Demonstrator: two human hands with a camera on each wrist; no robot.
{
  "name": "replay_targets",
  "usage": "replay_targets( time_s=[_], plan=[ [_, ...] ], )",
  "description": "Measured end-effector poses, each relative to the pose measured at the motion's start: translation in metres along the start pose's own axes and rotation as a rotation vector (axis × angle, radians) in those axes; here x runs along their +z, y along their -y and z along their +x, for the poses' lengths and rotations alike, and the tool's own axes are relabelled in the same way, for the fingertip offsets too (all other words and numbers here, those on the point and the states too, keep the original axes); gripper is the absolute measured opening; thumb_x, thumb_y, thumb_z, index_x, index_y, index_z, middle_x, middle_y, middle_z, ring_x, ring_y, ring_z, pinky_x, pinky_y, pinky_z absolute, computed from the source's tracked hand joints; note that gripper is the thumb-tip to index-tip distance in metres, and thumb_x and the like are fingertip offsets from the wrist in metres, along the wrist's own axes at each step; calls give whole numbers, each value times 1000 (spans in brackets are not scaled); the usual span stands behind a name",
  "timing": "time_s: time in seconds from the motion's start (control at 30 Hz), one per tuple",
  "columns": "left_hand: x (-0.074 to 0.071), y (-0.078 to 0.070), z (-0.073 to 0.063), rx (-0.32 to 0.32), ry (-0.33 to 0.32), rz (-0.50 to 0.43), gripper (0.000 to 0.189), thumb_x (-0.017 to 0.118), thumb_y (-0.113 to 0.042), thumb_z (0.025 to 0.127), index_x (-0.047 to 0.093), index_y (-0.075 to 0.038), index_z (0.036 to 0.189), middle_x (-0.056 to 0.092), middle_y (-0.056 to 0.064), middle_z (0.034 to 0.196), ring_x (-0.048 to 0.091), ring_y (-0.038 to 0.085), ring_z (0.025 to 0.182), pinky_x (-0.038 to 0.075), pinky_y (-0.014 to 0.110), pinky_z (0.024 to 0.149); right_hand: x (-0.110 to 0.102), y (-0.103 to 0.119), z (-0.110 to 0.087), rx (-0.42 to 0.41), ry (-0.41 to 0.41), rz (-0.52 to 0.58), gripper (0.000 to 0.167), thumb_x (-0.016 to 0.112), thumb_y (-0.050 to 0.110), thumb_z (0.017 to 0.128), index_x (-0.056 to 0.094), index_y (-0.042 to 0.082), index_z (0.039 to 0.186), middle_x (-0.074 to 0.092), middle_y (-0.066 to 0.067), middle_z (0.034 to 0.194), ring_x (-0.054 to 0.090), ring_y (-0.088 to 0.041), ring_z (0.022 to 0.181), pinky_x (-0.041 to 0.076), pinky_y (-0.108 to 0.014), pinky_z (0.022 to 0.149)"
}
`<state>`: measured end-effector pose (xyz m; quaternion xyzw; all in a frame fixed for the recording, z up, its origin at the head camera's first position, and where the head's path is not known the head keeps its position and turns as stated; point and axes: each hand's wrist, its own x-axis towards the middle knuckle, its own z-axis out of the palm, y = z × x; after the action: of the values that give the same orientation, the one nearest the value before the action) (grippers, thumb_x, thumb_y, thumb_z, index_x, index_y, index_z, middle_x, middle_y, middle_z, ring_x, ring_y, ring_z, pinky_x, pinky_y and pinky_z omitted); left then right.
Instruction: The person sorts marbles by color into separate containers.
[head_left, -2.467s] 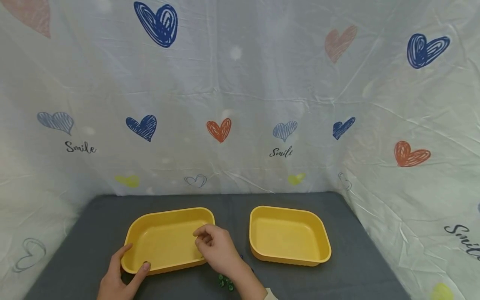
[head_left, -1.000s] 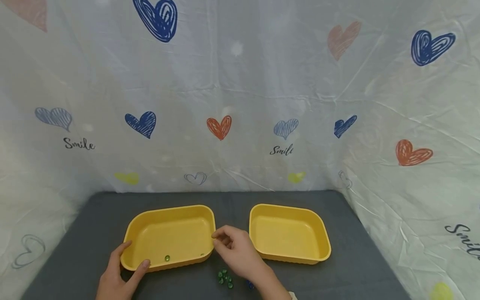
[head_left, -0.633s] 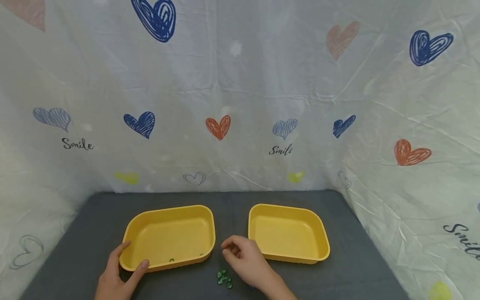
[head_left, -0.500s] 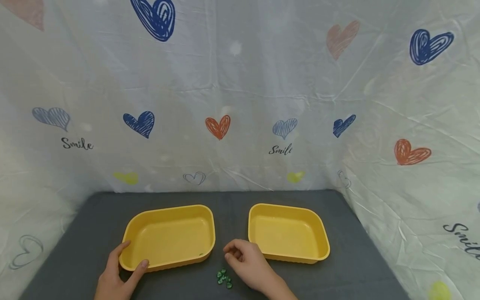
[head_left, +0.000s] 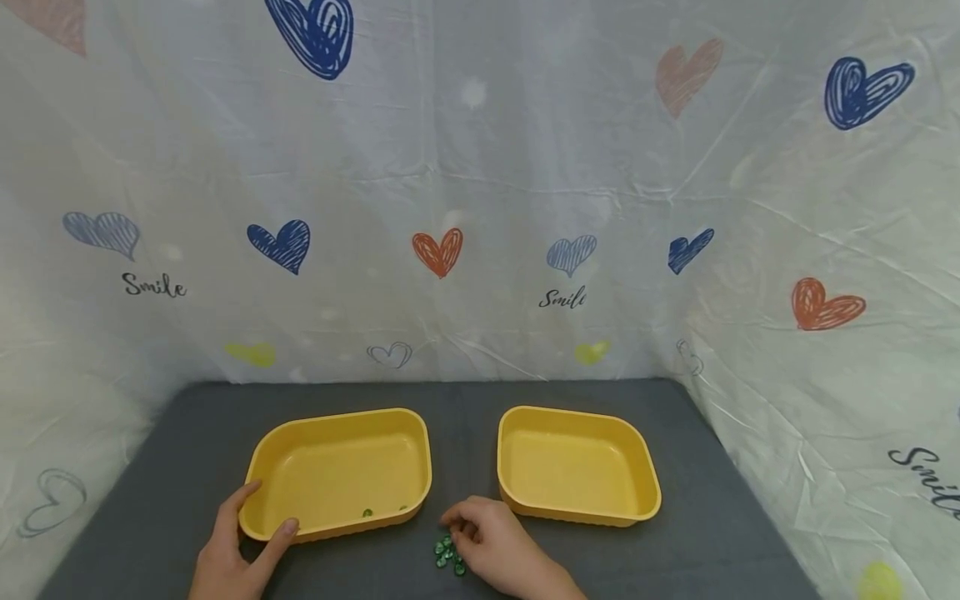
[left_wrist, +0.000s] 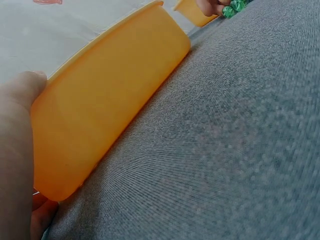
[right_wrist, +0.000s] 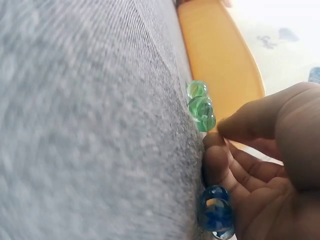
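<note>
My left hand (head_left: 234, 554) grips the near left corner of the left yellow tray (head_left: 337, 467), thumb on the front rim and fingers at the left side. Two green marbles (head_left: 367, 512) show inside that tray along its front wall. Just right of it, several more green marbles (head_left: 441, 552) lie clustered on the grey cloth. My right hand (head_left: 495, 540) is beside this cluster, thumb and fingertips bent loosely right at the marbles, nothing visible between them. In the right wrist view, blue marbles (right_wrist: 216, 212) sit below the palm; the head view hides them behind the hand.
A second yellow tray (head_left: 577, 467) stands to the right, beyond my right hand, with no marbles visible in it. Grey cloth (head_left: 465, 417) covers the table. Behind it hangs a pale curtain (head_left: 495, 150) printed with hearts.
My right hand has moved from over the left tray rightward and down to the green cluster. One green marble inside the tray has rolled to the right. The left hand keeps its hold.
</note>
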<state>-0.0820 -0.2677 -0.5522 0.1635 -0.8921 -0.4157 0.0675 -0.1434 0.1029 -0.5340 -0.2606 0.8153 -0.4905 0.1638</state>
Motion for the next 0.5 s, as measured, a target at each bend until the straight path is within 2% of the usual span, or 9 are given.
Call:
replay_targets(
  time_s=[0.2, 0.5],
  plan=[
    [-1, -1, 0, 7, 20, -14, 104, 73, -61, 102, 24, 2, 168, 38, 45, 159, 54, 60, 135, 47, 73, 106, 0, -3, 0, -22, 13, -50, 22, 73, -1, 101, 81, 13, 116, 69, 10, 102, 62, 0, 83, 57, -22, 74],
    [-1, -1, -1, 6, 16, -22, 104, 75, -60, 101, 24, 2, 168, 36, 45, 161, 49, 61, 139, 45, 74, 108, 0, -2, 0, -81, 48, -156, 20, 76, 2, 100, 81, 12, 116, 62, 14, 96, 58, 4, 78, 56, -19, 71]
  ],
)
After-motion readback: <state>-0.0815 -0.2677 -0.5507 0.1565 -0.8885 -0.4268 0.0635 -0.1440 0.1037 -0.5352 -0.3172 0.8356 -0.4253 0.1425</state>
